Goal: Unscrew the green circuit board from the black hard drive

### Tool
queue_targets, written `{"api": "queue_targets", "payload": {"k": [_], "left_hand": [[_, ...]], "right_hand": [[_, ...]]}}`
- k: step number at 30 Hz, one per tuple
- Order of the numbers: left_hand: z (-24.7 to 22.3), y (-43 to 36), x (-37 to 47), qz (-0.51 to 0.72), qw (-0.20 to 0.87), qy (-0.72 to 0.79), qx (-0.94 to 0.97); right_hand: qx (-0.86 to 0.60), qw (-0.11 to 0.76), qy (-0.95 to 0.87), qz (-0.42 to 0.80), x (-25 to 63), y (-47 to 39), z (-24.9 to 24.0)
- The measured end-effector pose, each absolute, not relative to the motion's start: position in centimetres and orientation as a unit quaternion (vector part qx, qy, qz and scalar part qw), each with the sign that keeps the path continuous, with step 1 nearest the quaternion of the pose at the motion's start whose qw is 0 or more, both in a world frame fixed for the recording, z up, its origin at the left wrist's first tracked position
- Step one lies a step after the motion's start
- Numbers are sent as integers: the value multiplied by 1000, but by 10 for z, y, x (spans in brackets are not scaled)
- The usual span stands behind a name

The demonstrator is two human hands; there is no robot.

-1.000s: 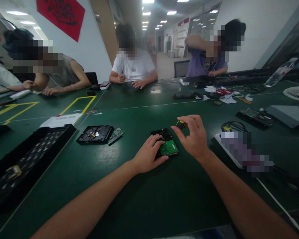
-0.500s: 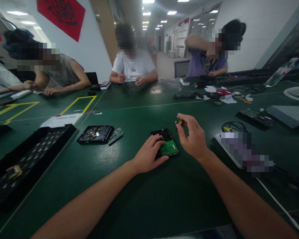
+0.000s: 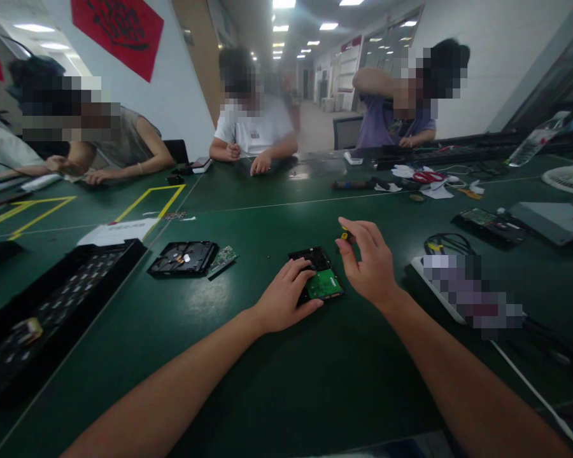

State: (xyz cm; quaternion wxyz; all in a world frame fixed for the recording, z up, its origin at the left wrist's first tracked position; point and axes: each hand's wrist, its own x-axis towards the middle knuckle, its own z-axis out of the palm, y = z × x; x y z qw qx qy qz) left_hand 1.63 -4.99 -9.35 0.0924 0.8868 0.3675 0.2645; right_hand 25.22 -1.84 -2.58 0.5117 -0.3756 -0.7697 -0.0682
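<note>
Under my left hand is a hard drive with a green circuit board, lying on the table. The fingers rest over its left side and the thumb lies along its near edge, gripping it. My right hand pinches the yellow-and-black handle of a small screwdriver between thumb and fingers. Its thin shaft points down toward the drive's right side; I cannot make out whether the tip touches. To the left lies a second black hard drive, beside a loose circuit board.
A long black tray stands at the left, near a white paper. On the right are a blurred-out white-edged device, a cable, another drive and a grey box. Several people sit across the green table.
The screwdriver handle has turned slightly in my right fingers. My left hand and the drive stay put. Across the table, the middle person's hand has moved lower.
</note>
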Motion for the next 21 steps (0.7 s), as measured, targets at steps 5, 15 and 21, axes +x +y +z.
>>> {"api": "queue_targets", "payload": {"k": [5, 15, 21], "left_hand": [[-92, -51, 16, 262, 89, 369, 887], [-91, -50, 16, 260, 90, 366, 889], [-90, -51, 16, 266, 97, 365, 887]], "right_hand": [[-368, 510, -776, -41, 253, -17, -28], [-371, 515, -770, -64, 253, -19, -26], [-378, 508, -772, -43, 252, -19, -27]]}}
